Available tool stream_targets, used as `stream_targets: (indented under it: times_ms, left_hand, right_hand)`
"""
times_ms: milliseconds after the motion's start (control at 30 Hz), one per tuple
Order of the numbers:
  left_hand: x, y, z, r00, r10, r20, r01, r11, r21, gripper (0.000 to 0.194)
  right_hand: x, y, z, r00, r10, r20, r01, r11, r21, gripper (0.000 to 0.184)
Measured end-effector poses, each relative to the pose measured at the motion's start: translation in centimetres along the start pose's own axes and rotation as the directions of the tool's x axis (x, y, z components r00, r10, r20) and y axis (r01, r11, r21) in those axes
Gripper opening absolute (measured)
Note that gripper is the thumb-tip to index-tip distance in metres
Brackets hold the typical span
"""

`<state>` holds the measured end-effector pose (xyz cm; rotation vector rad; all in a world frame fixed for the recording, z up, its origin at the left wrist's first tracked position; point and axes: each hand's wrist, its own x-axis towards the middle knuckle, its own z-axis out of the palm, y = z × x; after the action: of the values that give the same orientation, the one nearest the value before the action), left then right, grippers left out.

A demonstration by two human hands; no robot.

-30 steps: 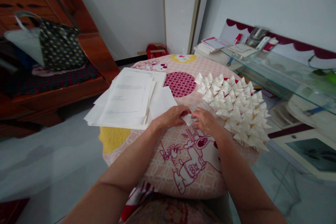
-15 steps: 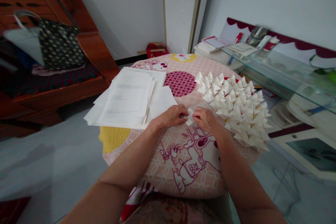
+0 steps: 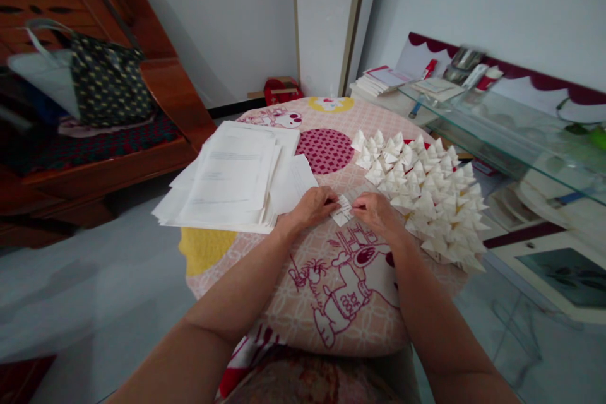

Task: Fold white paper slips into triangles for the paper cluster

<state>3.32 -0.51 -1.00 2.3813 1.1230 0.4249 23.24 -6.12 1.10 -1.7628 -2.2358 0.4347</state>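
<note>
A small folded piece of white paper (image 3: 342,211) with printed lines lies between my two hands, low over the tablecloth. My left hand (image 3: 317,205) pinches its left edge with the fingers closed. On the other side, the fingertips of my right hand (image 3: 374,209) are pinched at its right edge. Right of my right hand stands a dense cluster of folded white paper pieces (image 3: 428,192) with pointed tips. Left of my left hand rests a stack of printed paper sheets (image 3: 227,170), and one smaller sheet (image 3: 294,182) lies at its right side.
The round table wears a pink patterned tablecloth (image 3: 303,322) with cartoon figures. A glass shelf (image 3: 511,132) with cups and papers stands close at the right. At the left is a wooden bench (image 3: 175,95) holding a dark patterned bag (image 3: 106,82).
The small paper shows a flatter, wider printed face than before. My right hand has shifted slightly right, so the gap between my hands is a little larger.
</note>
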Motion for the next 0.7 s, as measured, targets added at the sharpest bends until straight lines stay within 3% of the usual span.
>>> stream_targets:
  times_ms: [367, 567, 700]
  left_hand:
    - [0.5, 1.5, -0.2, 0.987, -0.156, 0.033, 0.151, 0.982, 0.114, 0.023]
    - [1.1, 1.8, 0.2, 0.965, -0.261, 0.015, 0.258, 0.959, 0.117, 0.020]
    - [1.4, 1.8, 0.3, 0.960, -0.281, 0.012, 0.278, 0.953, 0.118, 0.019]
  right_hand:
    - [0.6, 1.7, 1.1, 0.972, 0.231, 0.038, -0.234, 0.954, 0.186, 0.015]
    - [0.6, 1.8, 1.2, 0.921, 0.360, 0.148, -0.389, 0.854, 0.345, 0.011]
    - [0.5, 1.7, 1.1, 0.914, 0.372, 0.162, -0.406, 0.842, 0.356, 0.011]
